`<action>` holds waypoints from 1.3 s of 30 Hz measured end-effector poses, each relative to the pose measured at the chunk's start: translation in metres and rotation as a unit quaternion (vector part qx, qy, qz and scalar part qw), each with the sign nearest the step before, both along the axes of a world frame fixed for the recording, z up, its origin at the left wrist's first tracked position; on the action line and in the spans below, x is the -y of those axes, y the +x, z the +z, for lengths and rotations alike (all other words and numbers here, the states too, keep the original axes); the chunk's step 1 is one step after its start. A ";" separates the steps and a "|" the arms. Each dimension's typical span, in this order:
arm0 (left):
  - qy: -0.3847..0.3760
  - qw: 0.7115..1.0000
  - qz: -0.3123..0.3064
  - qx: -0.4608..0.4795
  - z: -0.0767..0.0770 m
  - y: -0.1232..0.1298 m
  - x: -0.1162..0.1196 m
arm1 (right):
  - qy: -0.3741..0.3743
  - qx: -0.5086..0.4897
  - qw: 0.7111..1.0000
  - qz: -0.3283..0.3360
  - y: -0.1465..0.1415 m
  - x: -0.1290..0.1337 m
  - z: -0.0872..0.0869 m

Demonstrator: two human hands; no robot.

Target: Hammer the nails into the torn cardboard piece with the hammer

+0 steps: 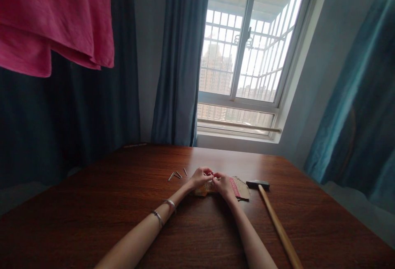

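Note:
My left hand (200, 177) and my right hand (222, 184) meet fingertip to fingertip in the middle of the table. Both are closed in a pinch, and whatever lies between the fingers is too small to make out. Beneath them is a flat tan piece like cardboard (245, 188), dotted with small holes or marks. A pink patterned strip (234, 186) shows on it beside my right hand, and my hands cover much of the rest. Several thin metal pieces like punches or nails (176, 175) lie just left of my left hand.
To the right, a hammer (264, 187) with a dark head and long wooden handle rests on the brown wooden table (123, 211). Blue curtains (179, 63) and a barred window (240, 47) stand behind. Pink cloth (70, 18) hangs at the upper left.

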State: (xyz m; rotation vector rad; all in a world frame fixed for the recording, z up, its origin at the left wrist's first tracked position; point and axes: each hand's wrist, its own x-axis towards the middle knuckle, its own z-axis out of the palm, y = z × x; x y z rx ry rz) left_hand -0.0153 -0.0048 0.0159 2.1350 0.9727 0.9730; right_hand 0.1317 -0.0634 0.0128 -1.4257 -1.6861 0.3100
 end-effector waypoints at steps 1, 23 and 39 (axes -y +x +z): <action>0.003 1.000 0.002 0.000 0.000 0.001 0.001 | -0.001 0.004 1.000 -0.004 0.000 -0.001 -0.001; -0.016 0.999 0.014 0.024 -0.011 0.002 -0.002 | 0.071 0.040 0.989 -0.125 0.076 0.066 0.074; -0.013 0.999 0.003 0.033 -0.013 0.004 -0.003 | -0.168 0.396 0.829 -0.358 0.109 0.215 -0.010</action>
